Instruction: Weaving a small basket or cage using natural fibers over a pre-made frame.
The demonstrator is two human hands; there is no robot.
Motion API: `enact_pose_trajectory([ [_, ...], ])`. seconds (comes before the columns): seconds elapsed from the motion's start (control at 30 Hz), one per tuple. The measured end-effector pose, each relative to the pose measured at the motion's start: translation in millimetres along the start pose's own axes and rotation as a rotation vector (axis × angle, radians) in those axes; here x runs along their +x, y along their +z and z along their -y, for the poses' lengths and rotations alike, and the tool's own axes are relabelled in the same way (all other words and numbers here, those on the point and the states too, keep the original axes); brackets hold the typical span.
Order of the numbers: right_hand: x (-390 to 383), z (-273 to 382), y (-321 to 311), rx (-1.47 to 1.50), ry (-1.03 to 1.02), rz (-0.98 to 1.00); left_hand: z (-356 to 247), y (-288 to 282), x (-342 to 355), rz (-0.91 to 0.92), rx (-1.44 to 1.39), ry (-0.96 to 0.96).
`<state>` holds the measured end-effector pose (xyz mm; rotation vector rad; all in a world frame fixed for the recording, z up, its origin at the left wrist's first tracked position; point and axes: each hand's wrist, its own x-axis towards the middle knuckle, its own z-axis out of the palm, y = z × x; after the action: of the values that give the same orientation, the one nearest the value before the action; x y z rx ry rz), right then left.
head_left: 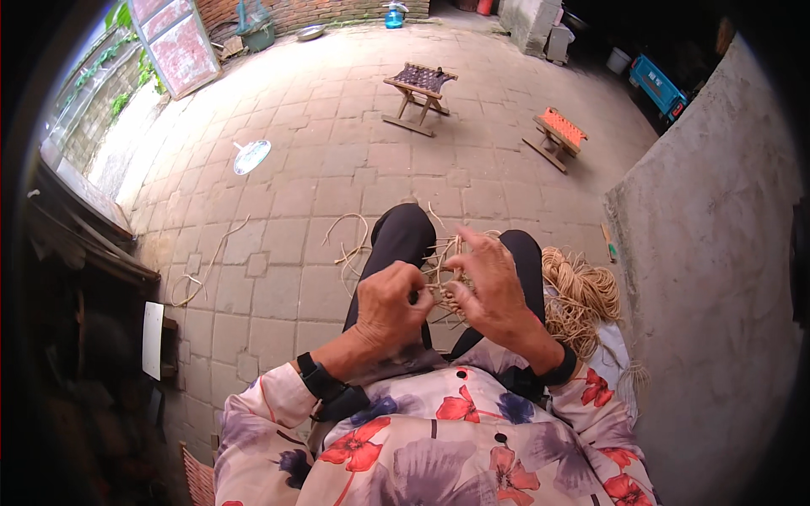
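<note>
A knotted piece of tan cord [449, 271] lies between my knees, its strands crossing like netting. My left hand [388, 305] is closed at its left edge, thumb and forefinger pinched together on the cord. Over the right side of the piece is my right hand [491, 291], with its fingers apart and one finger stretched forward. A gap shows between its thumb and fingers. Loose cord ends [348, 240] curl out past my left knee. Part of the knotted piece is hidden beneath both hands.
Beside my right leg a large bundle of tan cord [578, 291] rests on white sacking, near a grey wall [709, 253]. A loose strand [213, 263] and a round fan [251, 157] lie on the paving. Ahead stand a dark-topped folding stool [420, 80] and an orange-topped one [562, 128].
</note>
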<state>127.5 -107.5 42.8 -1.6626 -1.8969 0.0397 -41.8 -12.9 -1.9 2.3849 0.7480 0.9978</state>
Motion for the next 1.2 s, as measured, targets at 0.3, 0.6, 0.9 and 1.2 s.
enact_pose_trajectory([
  [0.3, -50, -47, -59, -0.018, 0.33, -0.287, 32, -43, -4, 0.098, 0.228, -0.163],
  [0.6, -58, -40, -45, 0.185, 0.368, -0.246, 14, -16, 7, 0.222, 0.028, 0.224],
  [0.9, -59, -26, -57, 0.312, 0.455, -0.15, 71, -86, -7, 0.53, 0.5, -0.211],
  [1.2, -45, 4, -38, -0.14, 0.244, 0.207, -10, -47, 14, 0.487, -0.158, -0.101],
])
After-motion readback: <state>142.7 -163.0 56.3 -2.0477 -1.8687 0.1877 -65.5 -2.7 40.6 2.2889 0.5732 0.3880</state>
